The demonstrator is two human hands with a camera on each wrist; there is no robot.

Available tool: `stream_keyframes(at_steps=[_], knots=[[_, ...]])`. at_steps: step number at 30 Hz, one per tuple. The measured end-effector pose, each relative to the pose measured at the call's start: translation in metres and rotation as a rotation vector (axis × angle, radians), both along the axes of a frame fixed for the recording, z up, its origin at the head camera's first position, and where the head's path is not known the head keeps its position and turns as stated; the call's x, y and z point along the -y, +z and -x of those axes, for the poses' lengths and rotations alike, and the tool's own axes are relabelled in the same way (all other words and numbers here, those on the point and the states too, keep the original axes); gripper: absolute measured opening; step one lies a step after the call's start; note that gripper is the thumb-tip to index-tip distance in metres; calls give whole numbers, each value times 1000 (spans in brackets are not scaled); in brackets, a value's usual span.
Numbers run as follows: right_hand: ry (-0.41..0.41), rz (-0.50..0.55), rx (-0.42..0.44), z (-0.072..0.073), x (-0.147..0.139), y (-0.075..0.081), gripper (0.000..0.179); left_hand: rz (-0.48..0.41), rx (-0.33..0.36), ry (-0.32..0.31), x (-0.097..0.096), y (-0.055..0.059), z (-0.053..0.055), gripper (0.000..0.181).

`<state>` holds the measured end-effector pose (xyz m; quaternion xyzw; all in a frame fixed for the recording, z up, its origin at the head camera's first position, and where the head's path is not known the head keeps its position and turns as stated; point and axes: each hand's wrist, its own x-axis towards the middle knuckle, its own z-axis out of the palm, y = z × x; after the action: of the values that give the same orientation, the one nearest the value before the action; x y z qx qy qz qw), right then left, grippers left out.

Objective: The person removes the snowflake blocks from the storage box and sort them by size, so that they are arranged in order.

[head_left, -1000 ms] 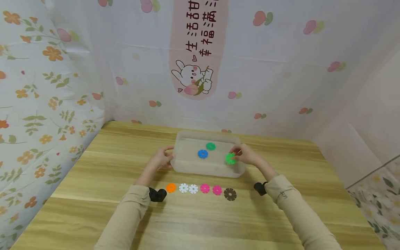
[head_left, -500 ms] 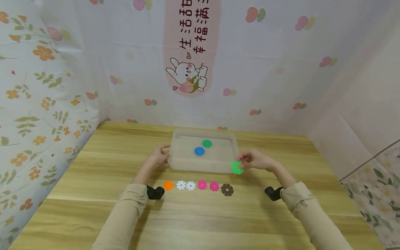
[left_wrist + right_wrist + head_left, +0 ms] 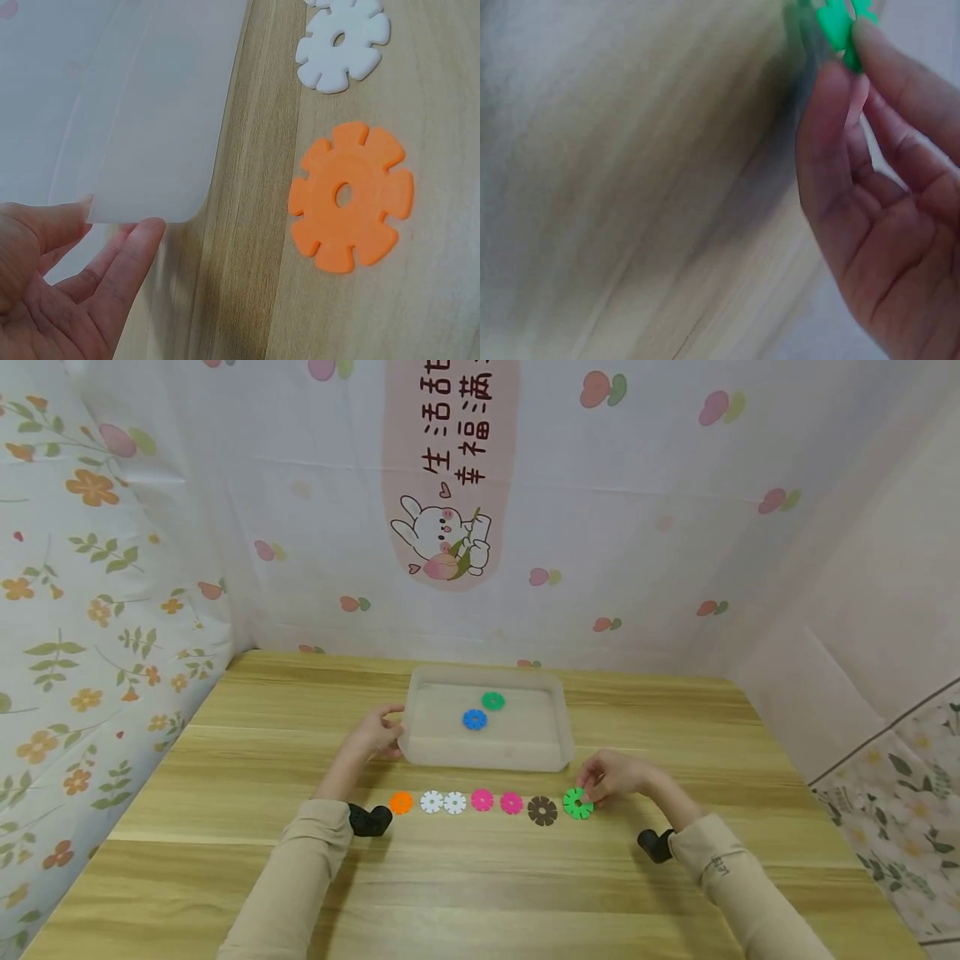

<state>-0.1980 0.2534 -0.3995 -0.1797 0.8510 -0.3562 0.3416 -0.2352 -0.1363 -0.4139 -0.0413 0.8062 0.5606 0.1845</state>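
Between thumb and fingers, my right hand (image 3: 613, 774) pinches a bright green notched plastic disc (image 3: 576, 806) at the right end of a row on the table. The right wrist view shows only part of that green disc (image 3: 835, 28) at the fingertips. My left hand (image 3: 380, 732) holds the left end of a translucent plastic box (image 3: 487, 757), with thumb and fingers against its end wall in the left wrist view. Inside the box lie a blue disc (image 3: 475, 719) and a darker green disc (image 3: 492, 701). Beside the pinched disc lies a brown disc (image 3: 542, 811).
Leftward along the row come two pink discs (image 3: 482, 800), two white discs (image 3: 432, 802) and an orange disc (image 3: 401, 802). The wooden table (image 3: 480, 885) meets a patterned cloth backdrop (image 3: 315, 527) behind the box. Black wrist devices (image 3: 371, 820) sit at both sleeves.
My right hand has brought the bright green disc out of the box, over its front right corner, and down to the row beside the brown disc. The left hand stays at the box.
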Motion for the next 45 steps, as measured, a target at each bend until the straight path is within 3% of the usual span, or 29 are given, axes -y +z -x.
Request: stream_keyframes(at_steps=[3,7,13,18,25,30,37,45], knots=[[1,-36,-68,0,3,-4,14,12,3,4,0,1,0,47],[-42,-70,-89,-1,6,-5,15,18,14,3,0,2,-1,47],[-27,-97,-108,3,8,10,21,14,24,-1,0,3,-1,47],[25,-74,-126,20,21,36,19,17,8,3,3,4,-1,46],[76,-88,-259,50,60,55,26,-3,-18,5,4,2,-1,46],[113,-202,-301,71,86,54,29,-13,-13,10,2,-3,-4,45],[235,-352,-391,99,117,45,39,-33,-16,44,7,-8,-8,43],[218,-483,-407,114,134,28,50,-28,-39,42,1,-7,-10,42]])
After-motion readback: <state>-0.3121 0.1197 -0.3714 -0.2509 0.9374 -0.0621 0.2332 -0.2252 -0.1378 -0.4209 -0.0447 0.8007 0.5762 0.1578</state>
